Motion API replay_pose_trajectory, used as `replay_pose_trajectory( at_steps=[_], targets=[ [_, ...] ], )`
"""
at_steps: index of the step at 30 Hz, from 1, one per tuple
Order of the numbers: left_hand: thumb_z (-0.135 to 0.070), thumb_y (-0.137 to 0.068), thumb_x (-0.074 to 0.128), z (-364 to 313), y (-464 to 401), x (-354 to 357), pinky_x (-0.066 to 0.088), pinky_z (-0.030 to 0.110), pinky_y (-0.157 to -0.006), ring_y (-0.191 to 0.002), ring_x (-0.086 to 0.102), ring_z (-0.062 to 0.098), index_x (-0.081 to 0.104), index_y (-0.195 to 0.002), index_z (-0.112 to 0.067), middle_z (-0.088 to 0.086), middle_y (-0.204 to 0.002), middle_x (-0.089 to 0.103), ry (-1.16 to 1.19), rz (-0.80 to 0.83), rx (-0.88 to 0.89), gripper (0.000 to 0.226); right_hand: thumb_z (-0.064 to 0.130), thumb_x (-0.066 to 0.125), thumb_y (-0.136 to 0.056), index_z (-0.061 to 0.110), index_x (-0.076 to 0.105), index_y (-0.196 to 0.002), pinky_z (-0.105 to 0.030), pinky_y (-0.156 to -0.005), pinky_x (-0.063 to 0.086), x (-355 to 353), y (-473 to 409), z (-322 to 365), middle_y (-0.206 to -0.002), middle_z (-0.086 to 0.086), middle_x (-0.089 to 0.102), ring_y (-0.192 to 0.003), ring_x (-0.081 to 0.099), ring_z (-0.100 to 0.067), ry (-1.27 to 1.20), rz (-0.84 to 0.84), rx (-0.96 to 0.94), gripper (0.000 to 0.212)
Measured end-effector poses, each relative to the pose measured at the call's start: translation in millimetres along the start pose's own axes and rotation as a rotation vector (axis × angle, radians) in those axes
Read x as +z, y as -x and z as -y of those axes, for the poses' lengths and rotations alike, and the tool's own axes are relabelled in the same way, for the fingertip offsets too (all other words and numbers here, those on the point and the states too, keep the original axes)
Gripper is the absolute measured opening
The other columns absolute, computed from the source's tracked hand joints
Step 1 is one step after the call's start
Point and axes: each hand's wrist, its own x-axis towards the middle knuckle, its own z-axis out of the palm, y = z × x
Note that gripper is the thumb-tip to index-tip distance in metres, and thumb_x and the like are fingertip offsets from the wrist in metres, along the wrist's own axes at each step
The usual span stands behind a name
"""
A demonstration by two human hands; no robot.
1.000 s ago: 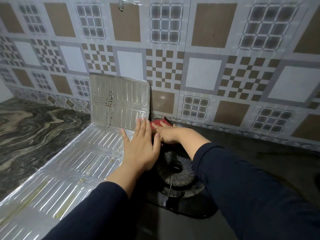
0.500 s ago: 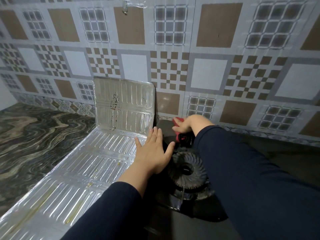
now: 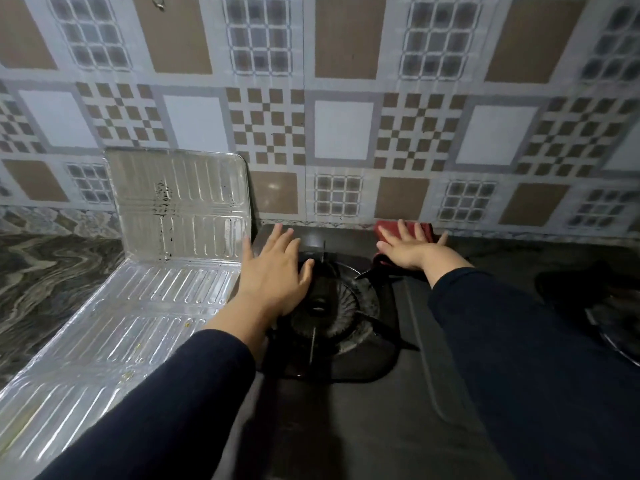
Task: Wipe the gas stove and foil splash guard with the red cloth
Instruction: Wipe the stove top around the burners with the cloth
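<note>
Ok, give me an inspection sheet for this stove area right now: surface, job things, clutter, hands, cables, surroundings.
Surface: dark gas stove top, beside a marbled counter.
Job's things: red cloth pressed flat at the stove's back edge; foil splash guard bent, dark drips on its upright panel.
Clutter: nothing seen.
Hands: left hand open, flat by the burner; right hand open, flat on the cloth.
Cables: nothing seen.
Surroundings: patterned tile wall; second burner at far right.
</note>
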Motion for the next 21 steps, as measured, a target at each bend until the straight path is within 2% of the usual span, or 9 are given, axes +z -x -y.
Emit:
replay_pose_trajectory(
  at_steps=[4,10,15,21],
  targets=[
    [-0.043,-0.094,0.034,-34.0,2.4,-3.6,-0.007,0.058,-0.113,-0.146,-0.004,0.013,0.031,-0.143,-0.016,-0.002,-0.158,0.016,0.085,0.009,0.105,0.056,0.051,0.009,-0.096,0.040,-0.002,-0.147,-0.056,-0.112,-0.015,15.6,27.2,-26.5,-0.158,0.000,-0.018,-0.144,-0.018,-0.029,-0.057,-0.138,0.140,0.053],
    [-0.042,-0.095,0.033,-73.0,17.7,-4.0,-0.009,0.057,-0.113,-0.146,-0.006,0.014,0.029,-0.144,-0.015,0.000,-0.159,0.015,0.173,0.046,0.260,0.057,0.044,0.010,-0.098,0.028,0.001,-0.150,-0.047,-0.117,-0.006,41.0,78.6,-43.8,-0.159,-0.004,-0.012,-0.145,-0.011,-0.029,-0.094,-0.230,0.168,0.055],
    [-0.045,-0.094,0.033,-101.9,36.4,-3.9,-0.007,0.059,-0.112,-0.146,-0.005,0.016,0.030,-0.144,-0.016,0.001,-0.158,0.017,0.203,0.063,0.385,0.057,0.047,0.011,-0.096,0.034,0.002,-0.149,-0.044,-0.117,-0.005,70.9,135.7,-42.0,-0.160,0.001,-0.010,-0.146,-0.010,-0.027,-0.114,-0.274,0.190,0.055],
    [-0.045,-0.093,0.037,-132.2,60.7,-1.4,-0.001,0.058,-0.113,-0.147,0.001,0.017,0.034,-0.142,-0.018,0.000,-0.157,0.021,0.172,0.206,0.627,0.056,0.055,0.012,-0.093,0.046,0.007,-0.145,-0.041,-0.116,-0.004,119.2,220.7,-54.3,-0.159,0.011,-0.007,-0.146,-0.010,-0.018,-0.139,-0.347,0.233,0.053]
  ],
)
